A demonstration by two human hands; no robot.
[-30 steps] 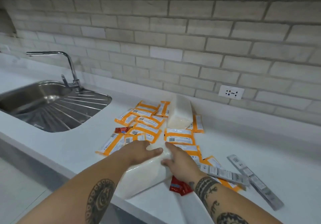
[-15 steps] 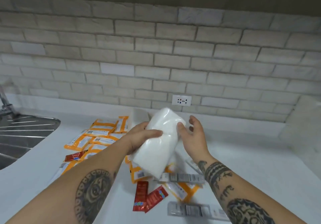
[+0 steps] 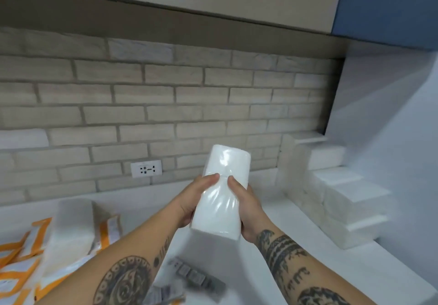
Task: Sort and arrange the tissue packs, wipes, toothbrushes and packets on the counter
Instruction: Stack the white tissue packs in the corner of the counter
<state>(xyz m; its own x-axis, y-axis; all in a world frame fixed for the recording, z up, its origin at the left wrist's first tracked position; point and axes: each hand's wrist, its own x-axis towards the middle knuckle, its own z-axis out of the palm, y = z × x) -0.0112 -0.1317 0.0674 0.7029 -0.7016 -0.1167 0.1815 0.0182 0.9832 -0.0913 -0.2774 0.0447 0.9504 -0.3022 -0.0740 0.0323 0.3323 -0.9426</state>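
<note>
I hold a white tissue pack [image 3: 224, 181] in clear wrap up in the air over the counter, at the middle of the view. My left hand [image 3: 193, 199] grips its left side and my right hand [image 3: 246, 206] grips its right side, thumbs on the front. A second tissue pack [image 3: 71, 224] lies at the lower left on several orange-and-white packets [image 3: 16, 257]. Grey toothbrush packs [image 3: 196, 276] lie blurred on the counter below my forearms.
A stack of white tissue packs [image 3: 341, 200] stands stepped against the right wall in the counter's corner. The white counter [image 3: 296, 269] runs between it and my arms. A wall socket [image 3: 146, 168] sits in the brick backsplash, with cabinets above.
Both hands have lifted the tissue pack off the counter and carried it up and to the right. My view has swung right, so the sink is gone and the corner stack shows.
</note>
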